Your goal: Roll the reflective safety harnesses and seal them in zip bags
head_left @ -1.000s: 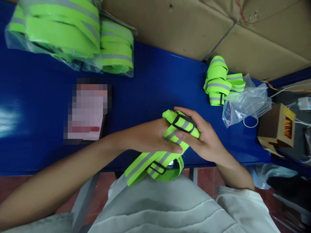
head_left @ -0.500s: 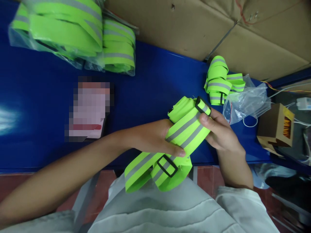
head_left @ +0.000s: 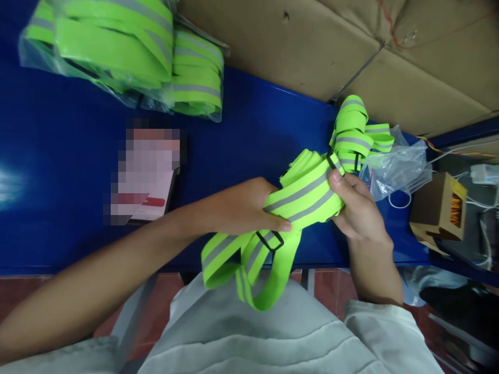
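Yellow-green reflective strap (head_left: 306, 200) held over near edge of blue table (head_left: 253, 135). Left hand (head_left: 251, 208) closed around middle; right hand (head_left: 360, 210) pinches right end, thumb on top. Step likely folding; loose near loops (head_left: 286, 265) call for gathering.

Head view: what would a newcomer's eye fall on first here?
Probably the bright yellow-green strap, grey-striped and black-buckled, held by the left hand and right hand in front of the body. Next, the big bagged bundles of matching colour, at the upper left on the blue table. Then the folded strap by a clear plastic bag, toward the right.
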Action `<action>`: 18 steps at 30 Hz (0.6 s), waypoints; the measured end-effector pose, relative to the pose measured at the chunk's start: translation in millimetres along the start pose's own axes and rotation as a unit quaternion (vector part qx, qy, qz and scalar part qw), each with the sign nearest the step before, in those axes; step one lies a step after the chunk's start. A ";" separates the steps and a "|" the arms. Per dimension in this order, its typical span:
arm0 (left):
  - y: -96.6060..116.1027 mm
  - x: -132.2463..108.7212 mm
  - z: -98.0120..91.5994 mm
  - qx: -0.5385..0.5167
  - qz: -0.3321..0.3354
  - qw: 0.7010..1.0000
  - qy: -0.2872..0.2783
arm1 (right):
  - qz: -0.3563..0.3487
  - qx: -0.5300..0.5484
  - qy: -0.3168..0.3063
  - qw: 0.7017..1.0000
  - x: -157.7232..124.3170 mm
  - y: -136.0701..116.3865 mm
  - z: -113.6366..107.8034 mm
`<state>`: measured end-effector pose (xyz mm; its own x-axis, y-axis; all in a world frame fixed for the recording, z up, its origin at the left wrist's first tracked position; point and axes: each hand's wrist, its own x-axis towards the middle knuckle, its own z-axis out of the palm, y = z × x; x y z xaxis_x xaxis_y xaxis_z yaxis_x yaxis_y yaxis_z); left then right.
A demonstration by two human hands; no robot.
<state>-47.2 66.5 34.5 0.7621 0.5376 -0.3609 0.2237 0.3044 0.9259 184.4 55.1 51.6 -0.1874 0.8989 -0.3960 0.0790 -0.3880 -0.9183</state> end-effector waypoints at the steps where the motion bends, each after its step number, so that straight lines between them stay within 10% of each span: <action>1: 2.8 -1.4 -2.2 0.015 -0.007 1.000 0.006 | 0.007 0.009 -0.002 1.000 1.0 0.3 -0.5; 12: 4.4 -0.7 2.9 0.028 0.077 0.996 0.019 | 0.099 0.067 -0.121 0.985 9.8 4.9 6.6; 18: 5.0 -1.1 9.7 0.000 0.101 0.994 0.032 | -0.110 -0.105 0.060 0.987 5.7 11.3 11.2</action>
<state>-41.1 59.8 40.6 0.7518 0.6360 -0.1739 0.0698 0.1855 0.9802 173.3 53.5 39.0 -0.1062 0.9791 -0.1734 0.2533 -0.1420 -0.9569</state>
